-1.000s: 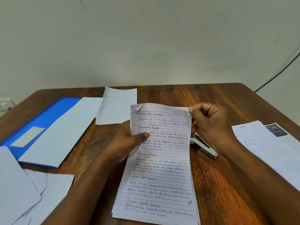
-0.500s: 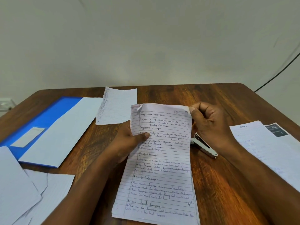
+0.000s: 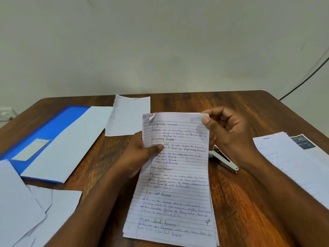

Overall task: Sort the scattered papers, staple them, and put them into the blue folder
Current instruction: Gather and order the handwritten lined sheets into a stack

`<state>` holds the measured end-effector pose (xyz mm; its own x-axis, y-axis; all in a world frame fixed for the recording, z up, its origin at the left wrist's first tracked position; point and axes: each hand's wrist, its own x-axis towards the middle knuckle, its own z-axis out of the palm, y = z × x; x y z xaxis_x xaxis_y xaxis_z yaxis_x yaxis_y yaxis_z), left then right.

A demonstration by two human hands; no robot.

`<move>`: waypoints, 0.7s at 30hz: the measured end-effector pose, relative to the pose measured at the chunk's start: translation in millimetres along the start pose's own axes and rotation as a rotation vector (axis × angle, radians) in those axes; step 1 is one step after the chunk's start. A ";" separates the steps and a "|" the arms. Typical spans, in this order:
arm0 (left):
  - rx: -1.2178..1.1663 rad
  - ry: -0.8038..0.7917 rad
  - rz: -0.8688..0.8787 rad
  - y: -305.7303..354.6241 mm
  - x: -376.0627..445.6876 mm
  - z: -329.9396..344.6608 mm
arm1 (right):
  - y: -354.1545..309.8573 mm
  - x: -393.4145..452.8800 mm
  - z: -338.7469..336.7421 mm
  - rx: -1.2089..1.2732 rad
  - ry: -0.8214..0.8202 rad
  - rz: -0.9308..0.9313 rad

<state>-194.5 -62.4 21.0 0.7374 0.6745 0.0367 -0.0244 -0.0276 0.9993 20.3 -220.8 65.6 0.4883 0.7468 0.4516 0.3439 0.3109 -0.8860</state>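
Lined paper covered in handwriting made up the stack of papers [image 3: 176,175], which was held tilted above the worktop [image 3: 249,202] at centre, its lower edge near or on the wood. The left hand [image 3: 140,155] gripped the stack's left edge, thumb on the front page, evidently to keep the sheets aligned. The right hand [image 3: 226,132] pinched the top right corner, apparently squaring it or checking the page order. A crease or staple showed at the top left corner; which could not be determined. The stapler [image 3: 223,161] lay just beside the stack, under the right wrist, within ready reach. The blue folder [image 3: 46,134] lay at the left, partly under a white sheet [image 3: 71,141]. Loose sheets [image 3: 26,214] remained at near left, with further pages [image 3: 292,166] at the right, unsorted in my judgement.
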 end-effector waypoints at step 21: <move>-0.025 -0.036 -0.038 3.3 -0.6 1.6 | 4.6 4.6 -1.0 0.112 0.173 0.176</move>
<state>-193.9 -64.1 24.3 0.7618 0.6479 -0.0006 -0.0130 0.0163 0.9998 25.0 -216.6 63.7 0.6657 0.6865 0.2926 0.1554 0.2560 -0.9541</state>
